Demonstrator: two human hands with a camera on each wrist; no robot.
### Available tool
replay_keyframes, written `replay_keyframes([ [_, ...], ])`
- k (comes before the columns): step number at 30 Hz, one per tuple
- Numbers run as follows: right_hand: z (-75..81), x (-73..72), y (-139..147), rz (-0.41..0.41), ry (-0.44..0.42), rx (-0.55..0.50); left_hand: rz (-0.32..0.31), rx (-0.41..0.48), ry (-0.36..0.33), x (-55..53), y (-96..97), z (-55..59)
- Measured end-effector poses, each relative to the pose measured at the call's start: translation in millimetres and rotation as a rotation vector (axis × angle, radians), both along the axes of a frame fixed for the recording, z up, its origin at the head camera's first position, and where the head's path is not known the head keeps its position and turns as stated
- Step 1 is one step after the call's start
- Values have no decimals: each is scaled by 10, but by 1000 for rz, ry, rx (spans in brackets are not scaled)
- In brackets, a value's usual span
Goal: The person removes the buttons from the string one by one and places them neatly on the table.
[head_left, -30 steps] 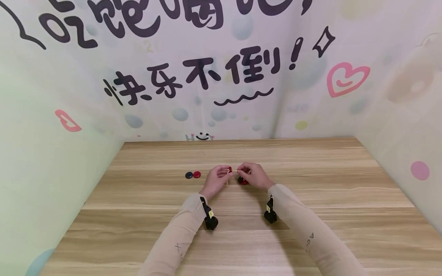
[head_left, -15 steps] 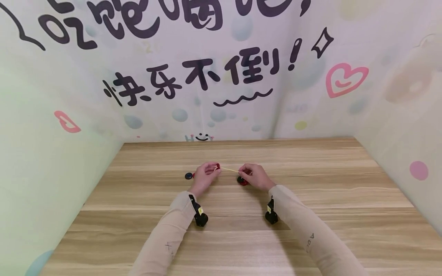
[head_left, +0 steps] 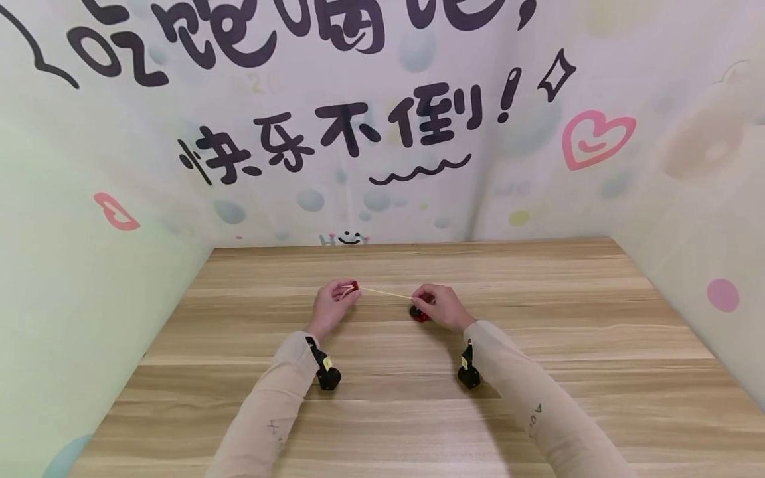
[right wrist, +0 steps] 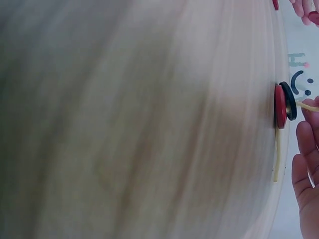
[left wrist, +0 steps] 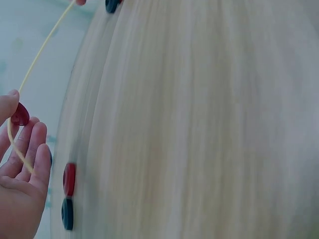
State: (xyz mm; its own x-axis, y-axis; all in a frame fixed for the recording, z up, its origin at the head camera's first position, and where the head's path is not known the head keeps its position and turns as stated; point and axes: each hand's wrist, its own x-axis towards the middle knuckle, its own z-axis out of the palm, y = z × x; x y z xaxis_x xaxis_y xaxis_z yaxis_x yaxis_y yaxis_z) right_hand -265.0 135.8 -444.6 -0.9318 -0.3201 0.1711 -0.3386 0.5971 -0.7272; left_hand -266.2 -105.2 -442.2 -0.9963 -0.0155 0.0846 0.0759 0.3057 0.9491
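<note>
Between thumb and fingers my left hand [head_left: 331,307] pinches a round red button [left wrist: 20,115], held up above the table. A pale yellow string [head_left: 385,292] passes by it, and its loose tail hangs across the left palm in the left wrist view. My right hand [head_left: 441,307] pinches the string further along, so it stretches nearly straight between the hands. Just under the right fingers, a black button [right wrist: 287,101] and a second red button [right wrist: 280,107] stand face to face on the string, at the table surface. A string end [right wrist: 276,159] sticks out beyond them.
On the wooden table [head_left: 394,425], another red button [left wrist: 69,179] and a dark blue button [left wrist: 67,214] lie side by side; the left hand hides them in the head view. A printed wall [head_left: 382,206] rises behind the table, with side walls left and right.
My left hand has moved left with the red button, drawing out a longer stretch of string and covering the two loose buttons. The right hand has stayed almost in place.
</note>
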Motion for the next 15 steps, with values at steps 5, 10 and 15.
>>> replay_keyframes([
  [5, -13, -10, 2, -1, 3, -1, 14, 12, -8, -6, -99, 9],
  [10, -10, -7, 0, -1, 0, -2, 27, 21, -20, -11, -142, 21],
  [15, -6, 0, 6, -1, -6, 1, 36, -4, -34, -6, -172, 4],
])
